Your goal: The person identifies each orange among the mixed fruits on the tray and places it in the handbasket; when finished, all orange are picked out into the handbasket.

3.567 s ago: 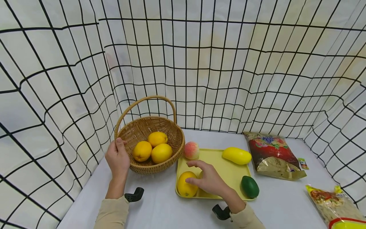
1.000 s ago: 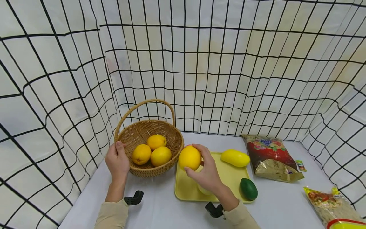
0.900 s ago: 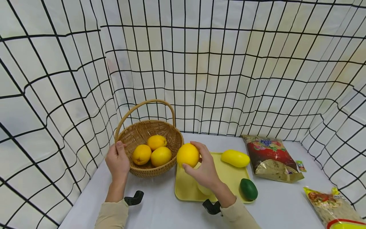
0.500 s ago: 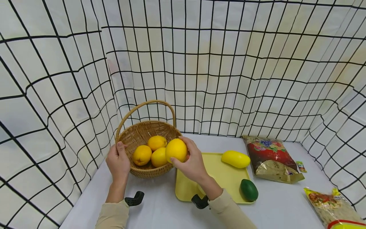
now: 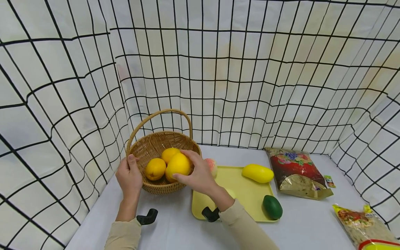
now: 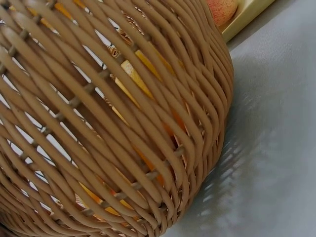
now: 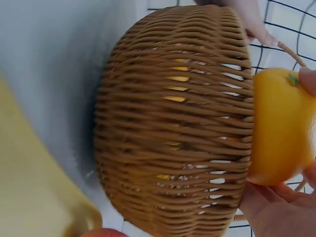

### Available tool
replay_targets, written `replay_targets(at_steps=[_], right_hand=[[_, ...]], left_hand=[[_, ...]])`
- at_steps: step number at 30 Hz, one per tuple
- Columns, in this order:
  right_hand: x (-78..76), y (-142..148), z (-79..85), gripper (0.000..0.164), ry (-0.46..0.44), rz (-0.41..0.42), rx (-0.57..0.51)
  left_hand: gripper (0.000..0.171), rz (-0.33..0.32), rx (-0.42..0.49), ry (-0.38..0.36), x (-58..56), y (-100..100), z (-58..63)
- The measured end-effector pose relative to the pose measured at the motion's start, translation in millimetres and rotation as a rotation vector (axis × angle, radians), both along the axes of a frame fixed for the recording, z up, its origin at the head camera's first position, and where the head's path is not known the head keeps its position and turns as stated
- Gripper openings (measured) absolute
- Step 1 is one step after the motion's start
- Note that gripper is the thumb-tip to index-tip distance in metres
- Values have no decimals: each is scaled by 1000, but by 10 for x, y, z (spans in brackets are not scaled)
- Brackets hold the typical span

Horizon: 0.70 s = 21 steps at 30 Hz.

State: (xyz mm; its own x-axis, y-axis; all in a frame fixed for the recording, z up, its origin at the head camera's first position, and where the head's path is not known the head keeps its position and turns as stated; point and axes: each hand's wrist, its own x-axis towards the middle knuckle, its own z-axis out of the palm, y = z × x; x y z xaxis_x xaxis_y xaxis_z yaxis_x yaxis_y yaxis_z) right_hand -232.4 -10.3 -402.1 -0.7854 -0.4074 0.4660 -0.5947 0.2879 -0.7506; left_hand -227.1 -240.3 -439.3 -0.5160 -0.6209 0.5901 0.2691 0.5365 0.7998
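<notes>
My left hand grips the left rim of a wicker basket at the foot of its arched handle. The basket is tilted toward me. My right hand holds an orange between thumb and fingers, over the basket's right part. In the right wrist view the orange shows a green stem mark and overlaps the basket's rim. Beside it in the basket lie a yellow-orange fruit and another fruit behind. The held orange hides a third one.
Right of the basket a yellow tray bears a mango and an avocado. A peach sits at its far left corner, and my right wrist covers a pale fruit. Two food bags lie further right. Black netting surrounds the table.
My right hand has taken the orange from the tray, lifted it and carried it left over the basket, lowering it among the fruit. My left hand has kept its grip on the rim.
</notes>
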Motion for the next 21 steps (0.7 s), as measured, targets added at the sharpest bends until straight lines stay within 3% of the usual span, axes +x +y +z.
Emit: replay_targets(at_steps=[7,21], right_hand=[[-60,-105,47,77,-144,24,121],[-105,-241,42,88,-183,65,288]], left_hand=[[47,-14,-1,10,3,14,0],[46,-21,-44,48,-9,35,-12]])
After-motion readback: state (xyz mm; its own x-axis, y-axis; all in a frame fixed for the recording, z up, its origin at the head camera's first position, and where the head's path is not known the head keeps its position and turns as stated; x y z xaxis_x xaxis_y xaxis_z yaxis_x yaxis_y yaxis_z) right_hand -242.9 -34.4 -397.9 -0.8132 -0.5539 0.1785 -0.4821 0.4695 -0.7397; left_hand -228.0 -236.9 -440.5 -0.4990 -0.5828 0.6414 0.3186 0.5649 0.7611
